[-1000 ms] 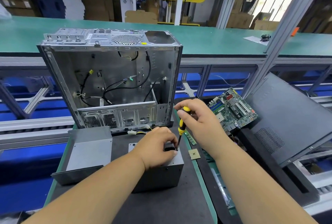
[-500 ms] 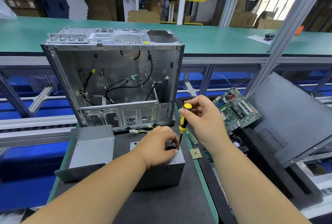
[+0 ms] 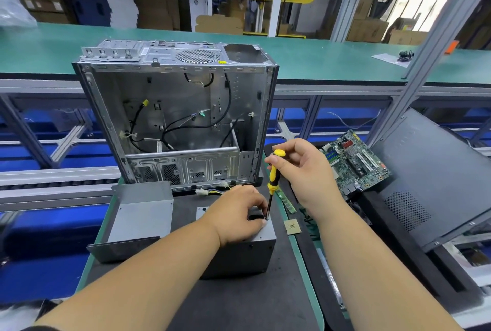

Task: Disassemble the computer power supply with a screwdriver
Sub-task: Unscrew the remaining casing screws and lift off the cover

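The open silver metal computer case [image 3: 175, 107] stands at the centre of the frame. Below it, on the dark surface [image 3: 239, 301], the grey metal power supply box [image 3: 239, 256] lies under the left hand [image 3: 236, 213], whose fingers curl on its top. The right hand [image 3: 303, 171] pinches the yellow-and-black screwdriver [image 3: 273, 174] upright; I think it is best to keep the tip vertical and press firmly.

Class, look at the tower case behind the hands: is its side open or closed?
Open. The tower case has no side panel on the near face, so its bare metal interior and loose black cables show.

Open PC case [image 3: 175, 107] – motherboard [image 3: 356, 163] right, side panel [image 3: 435, 171].
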The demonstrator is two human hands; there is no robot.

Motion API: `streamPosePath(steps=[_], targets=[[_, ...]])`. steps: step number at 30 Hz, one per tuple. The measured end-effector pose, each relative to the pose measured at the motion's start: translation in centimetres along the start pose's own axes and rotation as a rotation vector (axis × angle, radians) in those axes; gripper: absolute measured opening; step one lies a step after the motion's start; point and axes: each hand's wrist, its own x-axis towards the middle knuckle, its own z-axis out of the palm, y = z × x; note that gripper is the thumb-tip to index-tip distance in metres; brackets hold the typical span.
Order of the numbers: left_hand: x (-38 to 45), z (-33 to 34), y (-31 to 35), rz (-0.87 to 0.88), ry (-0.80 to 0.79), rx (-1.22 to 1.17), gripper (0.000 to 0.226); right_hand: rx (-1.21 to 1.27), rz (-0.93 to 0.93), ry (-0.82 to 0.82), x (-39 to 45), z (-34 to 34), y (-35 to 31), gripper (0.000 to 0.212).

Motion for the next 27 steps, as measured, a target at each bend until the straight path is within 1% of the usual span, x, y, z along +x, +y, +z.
streamPosePath(steps=[3,5,8,12,14,18,24,27], targets=[[0.0,0.1,-0.1,0.0,0.004,0.014,0.017,0.108,0.017,-0.144,0.0,0.3,0.1,0.018],[0.0,0.2,-0.2,-0.001,0.007,0.013,0.017,0.141,0.011,-0.189,-0.1,0.6,0.5,0.022],[-0.1,0.2,-0.2,0.0,0.016,0.002,0.011,0.259,0.035,-0.158,-0.4,1.3,1.3,0.023],[-0.1,0.3,-0.2,-0.008,0.036,-0.025,0.013,0.481,0.078,-0.086,-0.8,2.2,1.4,0.024],[-0.1,0.3,-0.2,-0.012,0.031,-0.026,0.013,0.462,0.078,-0.066,-0.8,2.6,1.3,0.026],[0.0,0.3,-0.2,-0.012,0.033,-0.014,0.013,0.394,0.078,-0.054,-0.7,3.0,1.3,0.018],[0.0,0.4,-0.1,-0.016,0.026,0.0,0.013,0.477,0.083,-0.107,-0.4,2.3,1.8,0.018],[0.0,0.3,-0.2,-0.024,0.037,-0.01,0.021,0.505,0.076,-0.09,-0.2,2.2,2.1,0.018]])
